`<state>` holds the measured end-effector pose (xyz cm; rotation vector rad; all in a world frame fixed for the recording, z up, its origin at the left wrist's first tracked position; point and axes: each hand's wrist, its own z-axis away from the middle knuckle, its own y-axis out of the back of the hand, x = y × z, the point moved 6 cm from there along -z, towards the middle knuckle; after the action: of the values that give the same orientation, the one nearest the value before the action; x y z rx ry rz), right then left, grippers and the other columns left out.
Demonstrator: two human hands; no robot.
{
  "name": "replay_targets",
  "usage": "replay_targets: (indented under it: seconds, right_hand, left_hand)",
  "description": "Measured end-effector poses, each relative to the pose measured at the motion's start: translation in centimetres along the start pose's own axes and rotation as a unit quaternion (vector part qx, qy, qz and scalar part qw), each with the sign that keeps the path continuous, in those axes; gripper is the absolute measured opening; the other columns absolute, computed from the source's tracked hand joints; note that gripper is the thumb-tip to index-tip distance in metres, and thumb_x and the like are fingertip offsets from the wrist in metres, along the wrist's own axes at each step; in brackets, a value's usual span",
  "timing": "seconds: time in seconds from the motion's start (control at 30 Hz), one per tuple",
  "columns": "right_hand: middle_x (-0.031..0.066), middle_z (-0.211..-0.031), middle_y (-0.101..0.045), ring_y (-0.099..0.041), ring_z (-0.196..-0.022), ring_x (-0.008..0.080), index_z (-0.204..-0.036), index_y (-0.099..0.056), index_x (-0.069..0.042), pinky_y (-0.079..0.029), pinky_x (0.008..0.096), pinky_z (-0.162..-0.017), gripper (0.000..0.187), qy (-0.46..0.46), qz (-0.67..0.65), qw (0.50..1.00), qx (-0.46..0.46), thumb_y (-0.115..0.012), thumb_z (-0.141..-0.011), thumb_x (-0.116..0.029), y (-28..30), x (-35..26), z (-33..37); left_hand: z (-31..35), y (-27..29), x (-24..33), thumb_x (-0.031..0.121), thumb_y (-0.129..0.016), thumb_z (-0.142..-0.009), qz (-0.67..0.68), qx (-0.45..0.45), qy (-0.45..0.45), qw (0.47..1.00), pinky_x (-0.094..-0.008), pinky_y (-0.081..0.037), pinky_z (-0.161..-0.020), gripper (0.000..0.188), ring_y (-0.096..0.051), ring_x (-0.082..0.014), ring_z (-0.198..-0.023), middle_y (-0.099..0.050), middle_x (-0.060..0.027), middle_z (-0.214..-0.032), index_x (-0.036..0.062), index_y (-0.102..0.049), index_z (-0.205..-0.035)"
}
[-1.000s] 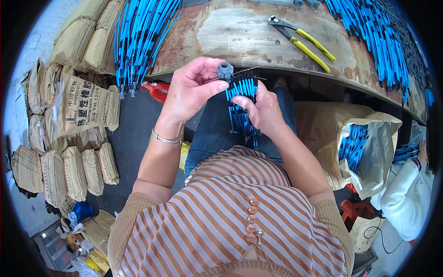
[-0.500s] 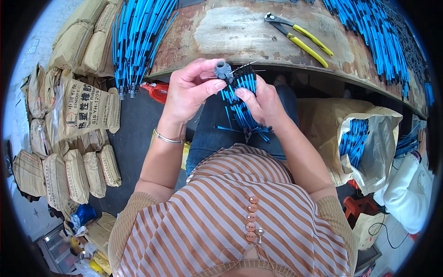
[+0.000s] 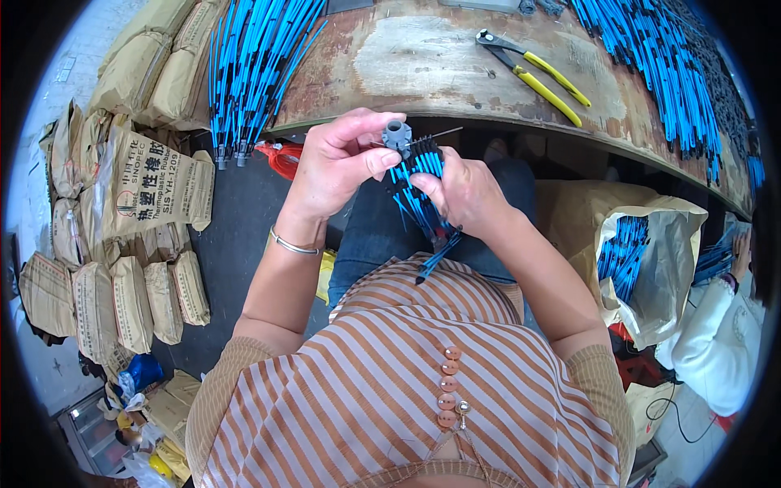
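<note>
Hands: both were raised over the lap, just below the bench edge (image 3: 455,130).
Left hand (image 3: 338,167): fingers curled, thumb and forefinger pinching a small grey ring-shaped fitting (image 3: 396,132).
Right hand (image 3: 464,191): closed round a bundle of blue rods (image 3: 419,195), fingertips pressed up near the fitting; thumb was hidden, so the exact grip was hard to read.
Fitting position: touching the top of the bundle, between the two hands, above the knees.
Loose end: one thin dark wire (image 3: 435,136) stuck out sideways from the fitting toward the right.
Bundle tail: lower ends fanned out below the right hand, over the striped shirt (image 3: 407,366).
Progress, my read: rods were already gathered in the hand and the fitting was at the bundle head, so the piece looked mid-assembly; whether the fitting was fully seated could not be told.
Done stock: long rows of blue rods lay on the bench at far left (image 3: 252,65) and far right (image 3: 667,73), ends looked capped.
Left to do: open sack (image 3: 651,244) at right held more blue rods, so plenty remained, I'd judge.
Tool: yellow-handled pliers (image 3: 537,69) lay on the bench, well apart from both hands, untouched.
Nearby: a second person's white sleeve (image 3: 716,342) showed at the right rim, clear of the work.
</note>
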<state>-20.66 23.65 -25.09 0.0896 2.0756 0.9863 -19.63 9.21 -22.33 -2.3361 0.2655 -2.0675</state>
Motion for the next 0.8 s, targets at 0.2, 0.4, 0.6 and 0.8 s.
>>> replay_targets:
  seconds: [0.2,0.4,0.6,0.8]
  right_hand:
    - [0.0216,-0.063,-0.056,-0.058,-0.061,0.0374,-0.09,-0.047,0.006,-0.047,0.0424,-0.054,0.038,-0.021,-0.115,0.992,-0.054,-0.059,-0.083,-0.029,-0.2,0.8,-0.4]
    - [0.0216,-0.066,-0.055,-0.058,-0.063,0.0379,-0.088,-0.045,0.004,-0.045,0.0427,-0.057,0.036,-0.051,-0.164,0.983,-0.063,-0.056,-0.085,-0.031,-0.2,0.6,-0.5]
    - [0.008,-0.068,-0.056,-0.058,-0.061,0.022,-0.097,-0.049,-0.001,-0.046,0.0319,-0.06,0.032,-0.047,-0.162,0.985,-0.046,-0.049,-0.089,-0.032,-0.6,0.9,-0.3]
    - [0.0159,-0.061,-0.054,-0.056,-0.056,0.0325,-0.088,-0.045,0.001,-0.044,0.0372,-0.054,0.029,-0.084,-0.304,0.943,-0.102,-0.049,-0.09,-0.028,-0.1,0.4,-1.0]
  left_hand:
    - [0.0,-0.2,0.7,-0.003,-0.067,-0.074,-0.024,-0.022,-0.003,0.999,-0.0188,-0.043,-0.057,0.036,-0.051,-0.0062,-0.067,-0.052,-0.0007,-0.079,0.0005,-0.06,-0.109]
    - [-0.1,-0.3,1.0,-0.001,-0.068,-0.074,0.057,-0.016,0.001,0.998,-0.019,-0.045,-0.06,0.035,-0.055,-0.0073,-0.071,-0.057,-0.0034,-0.085,-0.0024,-0.058,-0.108]
    - [0.0,0.5,0.5,0.007,-0.07,-0.074,0.03,-0.005,-0.004,1.0,-0.0184,-0.045,-0.057,0.038,-0.057,-0.0083,-0.068,-0.061,-0.0134,-0.099,-0.0032,-0.055,-0.108]
    - [-0.4,0.6,0.4,0.01,-0.071,-0.073,0.05,-0.03,-0.055,0.997,-0.0196,-0.046,-0.058,0.037,-0.057,-0.0102,-0.069,-0.061,-0.0136,-0.096,-0.0038,-0.057,-0.104]
